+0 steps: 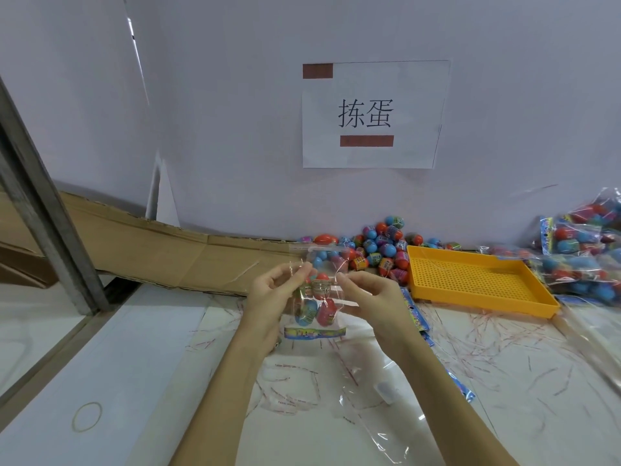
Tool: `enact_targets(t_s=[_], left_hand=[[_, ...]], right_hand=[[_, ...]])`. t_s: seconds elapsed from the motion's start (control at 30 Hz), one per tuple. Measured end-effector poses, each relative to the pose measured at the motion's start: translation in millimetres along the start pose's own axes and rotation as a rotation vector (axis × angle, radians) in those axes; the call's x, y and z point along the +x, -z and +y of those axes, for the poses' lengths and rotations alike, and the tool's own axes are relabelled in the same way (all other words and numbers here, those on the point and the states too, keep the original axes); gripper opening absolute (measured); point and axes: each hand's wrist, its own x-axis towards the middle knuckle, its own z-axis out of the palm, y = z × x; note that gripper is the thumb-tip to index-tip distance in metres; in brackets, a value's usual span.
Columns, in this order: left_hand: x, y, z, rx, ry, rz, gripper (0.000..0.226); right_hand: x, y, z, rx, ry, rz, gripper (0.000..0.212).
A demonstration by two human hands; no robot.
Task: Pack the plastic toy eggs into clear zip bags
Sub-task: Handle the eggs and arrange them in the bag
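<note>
White worktop (134, 348) carries loose eggs (376, 247) at 1 o'clock beside a yellow tray (477, 280). Left hand (272, 297) and right hand (366, 294) pinch the clear bag (316, 307), holding eggs, at centre.

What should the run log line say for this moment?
stage: bagging | left hand: pinches clear bag | right hand: pinches bag | inside: toy eggs | yellow tray: right

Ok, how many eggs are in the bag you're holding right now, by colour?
In the clear bag held by the left hand and right hand, going by visible shell colour:
Red eggs: 2
Blue eggs: 1
Part-hidden egg, colour unclear: 1
Total: 4
</note>
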Motion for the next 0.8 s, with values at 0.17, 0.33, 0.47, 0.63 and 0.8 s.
enact_targets(t_s=[0.17, 0.33, 0.47, 0.63, 0.8], left_hand=[[0, -2, -2, -0.026, 0.021, 0.004, 0.029], [2, -1, -5, -0.061, 0.055, 0.040, 0.018], [3, 1, -5, -0.034, 0.068, 0.029, 0.012], [3, 0, -5, -0.099, 0.108, 0.054, 0.013], [3, -1, -6, 0.008, 0.053, 0.066, 0.017]], right_hand=[[1, 3, 2, -0.080, 0.000, 0.033, 0.014], [2, 1, 5, -0.176, 0.054, 0.078, 0.009], [5, 4, 7, -0.213, 0.077, 0.132, 0.014], [7, 9, 7, -0.269, 0.083, 0.126, 0.013], [7, 9, 10, -0.287, 0.061, 0.170, 0.015]])
